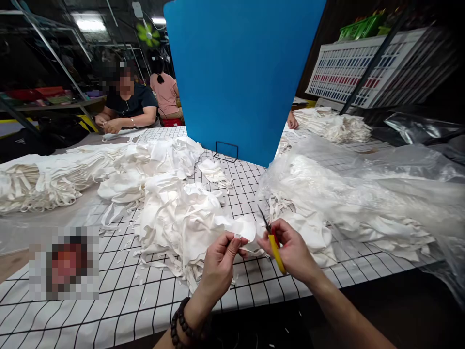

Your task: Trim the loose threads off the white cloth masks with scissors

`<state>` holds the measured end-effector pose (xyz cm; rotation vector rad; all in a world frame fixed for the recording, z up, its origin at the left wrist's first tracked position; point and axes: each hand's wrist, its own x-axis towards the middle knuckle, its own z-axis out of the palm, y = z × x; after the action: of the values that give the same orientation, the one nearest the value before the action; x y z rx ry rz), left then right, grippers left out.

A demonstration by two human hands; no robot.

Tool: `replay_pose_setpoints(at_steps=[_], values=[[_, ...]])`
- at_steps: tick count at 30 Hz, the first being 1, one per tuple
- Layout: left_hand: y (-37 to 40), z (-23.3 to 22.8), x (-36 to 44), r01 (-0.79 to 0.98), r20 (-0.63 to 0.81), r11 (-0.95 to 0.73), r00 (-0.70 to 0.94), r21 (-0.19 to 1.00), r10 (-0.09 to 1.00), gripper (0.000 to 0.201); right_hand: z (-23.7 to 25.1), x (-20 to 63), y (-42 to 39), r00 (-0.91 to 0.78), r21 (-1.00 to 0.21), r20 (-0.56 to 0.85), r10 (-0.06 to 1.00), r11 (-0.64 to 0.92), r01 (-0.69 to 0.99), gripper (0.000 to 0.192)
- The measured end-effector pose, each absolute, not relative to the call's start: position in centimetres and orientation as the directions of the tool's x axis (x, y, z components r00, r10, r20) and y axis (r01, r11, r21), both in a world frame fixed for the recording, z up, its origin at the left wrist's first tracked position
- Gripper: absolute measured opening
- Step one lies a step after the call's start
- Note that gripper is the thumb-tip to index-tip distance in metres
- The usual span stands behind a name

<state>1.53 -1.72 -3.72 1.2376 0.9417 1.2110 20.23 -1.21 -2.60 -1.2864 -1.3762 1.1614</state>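
Between the thumb and fingers of my left hand (221, 261), the edge of a white fabric piece (247, 227) is pinched. My right hand (295, 249) is closed around scissors (276, 252) with yellow and red handles, their dark blades pointing up and away. The scissors are just right of the fabric piece. Fingertips of the right hand are blurred near the cloth's edge, and I cannot tell whether they touch it. Directly behind my left hand lies a heap of white fabric pieces (181, 213) with narrow straps.
A tall blue panel (243, 72) stands on the grid-patterned table cloth (119, 295). Stacked white pieces (54, 174) lie left; clear plastic (363, 194) covers more at right. A co-worker (132, 104) sits at far left. White crates (363, 68) stand at back right.
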Motion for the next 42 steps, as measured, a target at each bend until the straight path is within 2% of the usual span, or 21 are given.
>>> replay_pose_setpoints(at_steps=[4,8,23,29,37,40,42], values=[[-1.6,-3.0,1.3,0.008,0.159,-0.164,0.207,0.986,0.965,0.022,-0.2,22.2,-2.4,-0.186,-0.796,-0.032,0.982,0.088,0.599,0.034],[-1.7,-2.6,1.3,0.136,0.23,-0.268,0.243,0.954,0.942,0.022,1.0,21.7,-3.1,-0.197,-0.649,0.009,0.98,0.155,0.745,0.037],[-1.9,-2.4,1.3,0.149,0.259,-0.32,0.328,0.935,0.909,0.023,0.8,20.9,-3.1,-0.217,-0.641,0.019,0.976,0.178,0.747,0.027],[-2.1,-2.1,1.1,0.157,0.228,-0.293,0.338,0.943,0.913,0.022,0.3,21.0,-3.1,-0.191,-0.531,0.033,0.981,0.179,0.828,0.028],[-2.0,-2.0,0.6,0.195,0.206,-0.294,0.375,0.936,0.904,0.023,0.2,21.2,-2.9,-0.235,-0.492,0.087,0.968,0.247,0.835,0.03],[-1.9,-2.1,0.9,0.22,0.182,-0.273,0.358,0.937,0.916,0.026,-0.2,21.5,-2.8,-0.203,-0.527,0.084,0.976,0.216,0.822,0.035],[-1.4,-2.2,0.8,0.229,0.189,-0.271,0.325,0.935,0.927,0.026,-0.6,22.3,-2.6,-0.175,-0.625,0.042,0.984,0.162,0.763,0.036]])
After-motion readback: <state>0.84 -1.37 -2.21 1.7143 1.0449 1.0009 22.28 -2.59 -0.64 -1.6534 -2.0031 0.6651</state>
